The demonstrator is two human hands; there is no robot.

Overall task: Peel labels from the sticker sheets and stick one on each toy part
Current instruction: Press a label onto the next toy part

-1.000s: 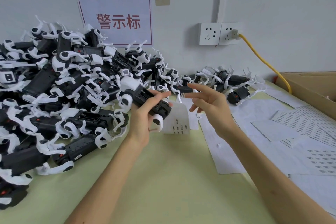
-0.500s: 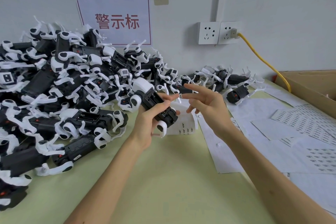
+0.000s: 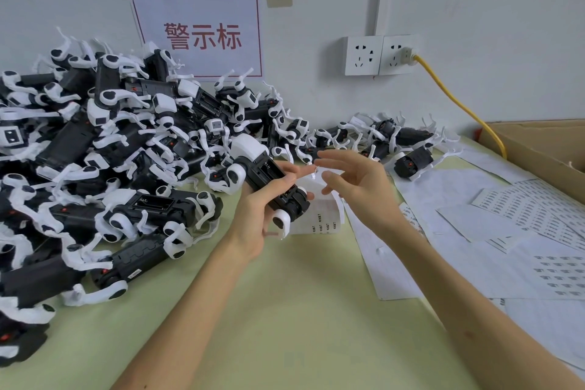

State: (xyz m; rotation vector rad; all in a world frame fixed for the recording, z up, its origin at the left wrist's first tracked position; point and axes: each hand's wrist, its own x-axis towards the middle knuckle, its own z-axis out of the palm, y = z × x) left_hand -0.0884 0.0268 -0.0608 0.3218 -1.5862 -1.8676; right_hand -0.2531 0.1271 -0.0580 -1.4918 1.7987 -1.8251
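Observation:
My left hand [image 3: 258, 215] grips a black-and-white toy part [image 3: 269, 177], holding it tilted above the green table [image 3: 285, 310]. My right hand [image 3: 357, 187] hovers just to its right with fingers spread and relaxed, its index fingertip close to my left fingertips. A small white label [image 3: 315, 169] shows between the fingertips of both hands; which finger carries it is unclear. A sticker sheet [image 3: 323, 222] with a few printed labels lies under the hands. More sticker sheets [image 3: 522, 209] lie to the right.
A big pile of toy parts [image 3: 110, 152] fills the left side up to the wall. A few more toy parts [image 3: 405, 149] lie at the back. A cardboard box [image 3: 538, 149] stands at the right edge, and a yellow cable [image 3: 459, 104] runs from wall sockets [image 3: 380, 54].
My left hand has carried the toy part up and to the right, toward my right hand. The right hand's fingertips now sit next to the toy and my left fingertips.

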